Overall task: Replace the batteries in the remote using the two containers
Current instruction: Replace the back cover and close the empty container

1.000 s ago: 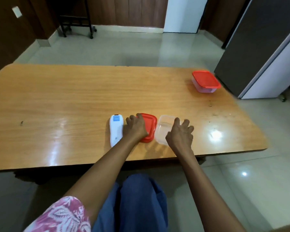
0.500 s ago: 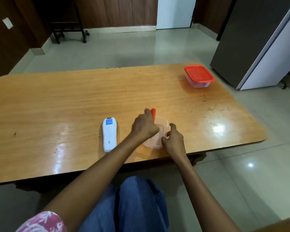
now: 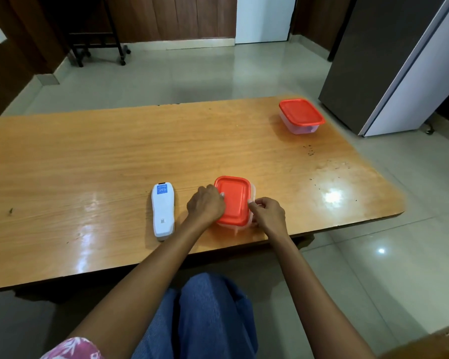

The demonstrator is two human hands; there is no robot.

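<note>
A white remote (image 3: 163, 211) lies face down near the front edge of the wooden table (image 3: 114, 156), a blue label at its far end. Right of it stands a small clear container whose red lid (image 3: 233, 199) lies flat on top. My left hand (image 3: 205, 206) presses on the lid's left edge. My right hand (image 3: 267, 212) pinches the lid and the container's rim at the right edge. A second clear container with a red lid (image 3: 301, 115) stands shut at the table's far right corner. No batteries are visible.
A grey and white fridge (image 3: 399, 63) stands right of the table. A black wheeled stand (image 3: 96, 45) is at the back left on the tiled floor. My blue-clad knees (image 3: 208, 317) are below the table's front edge.
The red lid lay on the table beside the open container; my left hand lifted it on edge and it now lies flat on the container. The remote has not moved.
</note>
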